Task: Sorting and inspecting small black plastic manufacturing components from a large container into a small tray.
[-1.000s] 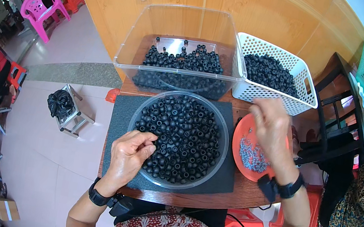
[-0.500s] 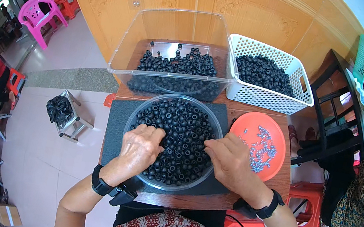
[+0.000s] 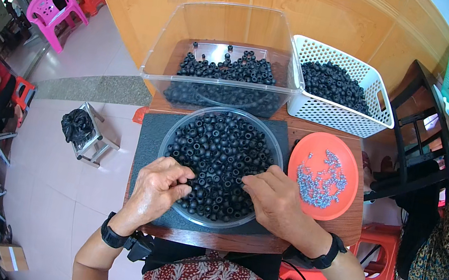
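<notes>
A round clear tub (image 3: pixel 282 144) full of small black hollow plastic beads (image 3: pixel 222 151) stands on a dark mat (image 3: pixel 151 134) in front of me. Over its left near side my left hand (image 3: pixel 157 185) is closed, thumb and forefinger pinched above the beads; what is between them cannot be made out. My right hand (image 3: pixel 277 199) reaches over the right side of the tub, its fingertips pressed together among the beads and hiding whatever they hold. To the right lies an orange-red plate (image 3: pixel 328 211) with many tiny silvery-blue pieces (image 3: pixel 321 183).
Behind the tub stand a large clear bin (image 3: pixel 218 85) and a white perforated basket (image 3: pixel 337 120), both holding black beads. A stool (image 3: pixel 95 148) with a black bag is at left. At right, another person's patterned sleeve (image 3: pixel 442 241) shows beside a dark chair (image 3: pixel 417 125).
My left hand has drawn back toward the near left rim, its thumb and forefinger now showing. My right hand has shifted slightly inward and nearer. The whole view has tilted a little.
</notes>
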{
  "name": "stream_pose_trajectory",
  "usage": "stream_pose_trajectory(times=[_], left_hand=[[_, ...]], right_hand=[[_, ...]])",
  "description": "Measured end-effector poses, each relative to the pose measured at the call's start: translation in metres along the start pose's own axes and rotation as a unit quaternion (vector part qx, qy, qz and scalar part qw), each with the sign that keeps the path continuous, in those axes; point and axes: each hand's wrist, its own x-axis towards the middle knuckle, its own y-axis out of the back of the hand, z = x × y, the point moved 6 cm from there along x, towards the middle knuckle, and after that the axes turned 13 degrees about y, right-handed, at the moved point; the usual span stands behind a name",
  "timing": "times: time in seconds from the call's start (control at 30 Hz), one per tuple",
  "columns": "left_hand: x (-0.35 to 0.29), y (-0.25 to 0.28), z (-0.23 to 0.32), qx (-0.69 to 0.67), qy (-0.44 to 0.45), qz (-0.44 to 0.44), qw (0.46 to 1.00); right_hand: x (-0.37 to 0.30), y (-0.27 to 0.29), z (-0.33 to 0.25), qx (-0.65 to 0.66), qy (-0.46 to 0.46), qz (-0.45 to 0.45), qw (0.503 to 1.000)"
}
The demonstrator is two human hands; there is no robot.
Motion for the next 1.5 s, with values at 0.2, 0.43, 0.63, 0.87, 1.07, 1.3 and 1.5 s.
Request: stream_pose_trajectory(times=[0.2, 0.43, 0.63, 0.87, 1.07, 1.3, 1.5], left_hand=[[-0.005, 0.011, -0.011, -0.001, 0.004, 0.056, 0.998], [-0.005, -0.007, 0.011, 0.184, -0.052, 0.043, 0.981], [-0.001, -0.013, 0.018, 0.258, -0.068, 0.042, 0.963], [-0.004, -0.018, 0.018, 0.241, -0.149, 0.068, 0.957], [-0.012, -0.009, 0.009, -0.072, 0.078, -0.065, 0.992], [-0.023, -0.031, 0.012, -0.433, 0.142, -0.134, 0.880], [-0.030, -0.033, 0.025, -0.366, 0.039, -0.093, 0.925]], right_hand=[[-0.002, 0.000, -0.006, -0.010, 0.007, -0.002, 1.000], [-0.004, -0.004, -0.012, 0.006, 0.008, -0.004, 1.000], [-0.008, -0.005, -0.011, 0.011, -0.002, 0.000, 1.000], [-0.008, -0.015, -0.016, 0.031, 0.004, 0.018, 0.999], [0.002, -0.019, -0.019, 0.090, -0.050, 0.077, 0.992], [0.009, -0.014, -0.032, 0.100, -0.079, 0.114, 0.985], [0.008, -0.007, -0.039, 0.033, -0.089, 0.142, 0.985]])
